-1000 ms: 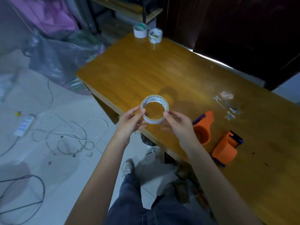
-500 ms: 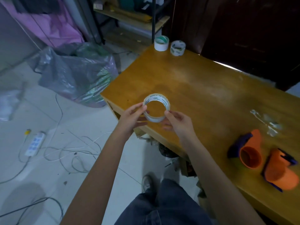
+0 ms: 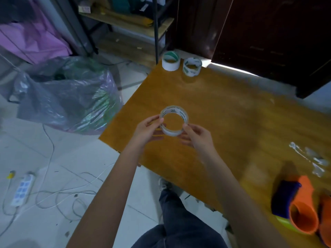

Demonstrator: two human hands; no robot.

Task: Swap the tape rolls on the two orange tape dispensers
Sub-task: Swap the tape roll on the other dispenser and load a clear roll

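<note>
While gripped, tape roll (image 3: 174, 120) between fingers (image 3: 157, 121).

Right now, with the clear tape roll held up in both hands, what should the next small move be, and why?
Probably carry the tape roll right and down toward the nearer orange dispenser. Both the left hand and the right hand pinch the roll above the table, and that dispenser's round opening looks empty, ready to take it.
</note>
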